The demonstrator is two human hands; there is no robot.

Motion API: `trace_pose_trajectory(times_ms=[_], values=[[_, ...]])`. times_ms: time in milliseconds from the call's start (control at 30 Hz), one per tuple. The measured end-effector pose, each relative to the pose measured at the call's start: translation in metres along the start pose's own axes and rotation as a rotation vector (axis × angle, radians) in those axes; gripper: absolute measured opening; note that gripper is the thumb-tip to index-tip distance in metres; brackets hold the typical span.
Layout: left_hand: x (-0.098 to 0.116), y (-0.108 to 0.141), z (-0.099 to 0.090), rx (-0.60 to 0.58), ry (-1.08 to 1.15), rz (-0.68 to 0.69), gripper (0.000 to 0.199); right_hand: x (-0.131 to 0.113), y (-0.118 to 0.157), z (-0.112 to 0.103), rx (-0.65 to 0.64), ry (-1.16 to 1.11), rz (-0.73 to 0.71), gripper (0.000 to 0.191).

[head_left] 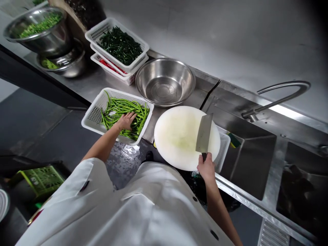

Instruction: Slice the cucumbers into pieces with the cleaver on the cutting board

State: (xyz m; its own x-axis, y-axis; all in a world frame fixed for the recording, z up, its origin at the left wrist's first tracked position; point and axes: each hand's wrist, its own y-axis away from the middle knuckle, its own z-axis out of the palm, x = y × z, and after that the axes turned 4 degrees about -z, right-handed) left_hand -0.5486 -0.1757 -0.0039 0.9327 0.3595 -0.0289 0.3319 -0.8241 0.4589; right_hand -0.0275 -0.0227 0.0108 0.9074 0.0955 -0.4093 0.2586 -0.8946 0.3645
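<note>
My left hand (pixel 126 121) lies on long green beans (pixel 116 108) in a white perforated basket (pixel 92 118), fingers spread over them and some fingertips hidden among the beans. My right hand (pixel 206 167) is wrapped round the dark handle of a cleaver (pixel 204 133). The broad blade lies over the right part of a round white cutting board (pixel 174 136), which has a pale green stain in its middle. Behind the board stands a wide steel bowl (pixel 165 87) with no food visible inside.
Stacked white baskets (pixel 90 34) hold dark green vegetables and red pieces at the back. Steel bowls (pixel 46 42) with chopped greens stand at the far left. On the right are a sink (pixel 253 157), a curved faucet (pixel 284 99) and a green-yellow sponge (pixel 233 140).
</note>
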Motion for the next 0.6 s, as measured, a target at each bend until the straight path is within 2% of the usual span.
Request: trace_pose_trajectory(times_ms=[100,167,267,433,500,600], values=[[-0.004,-0.029,-0.010,-0.037,-0.055,0.025,0.119,-0.002,0.004,0.005,0.052,0.094,-0.031,0.037],[-0.003,-0.037,-0.016,-0.026,-0.054,0.024,0.099,-0.004,0.007,0.009,0.053,0.124,-0.039,0.037],[0.000,-0.031,-0.017,0.041,-0.023,0.021,0.060,-0.008,0.011,0.015,0.056,0.134,-0.046,0.037],[-0.002,-0.018,-0.007,0.180,0.023,0.014,0.037,-0.013,0.018,0.026,0.093,0.123,-0.076,0.038],[-0.010,-0.021,-0.008,0.289,0.143,-0.031,0.032,-0.014,0.019,0.027,0.108,0.116,-0.081,0.039],[-0.035,-0.027,-0.023,0.581,0.483,-0.170,0.026,-0.015,0.018,0.024,0.091,0.114,-0.061,0.039]])
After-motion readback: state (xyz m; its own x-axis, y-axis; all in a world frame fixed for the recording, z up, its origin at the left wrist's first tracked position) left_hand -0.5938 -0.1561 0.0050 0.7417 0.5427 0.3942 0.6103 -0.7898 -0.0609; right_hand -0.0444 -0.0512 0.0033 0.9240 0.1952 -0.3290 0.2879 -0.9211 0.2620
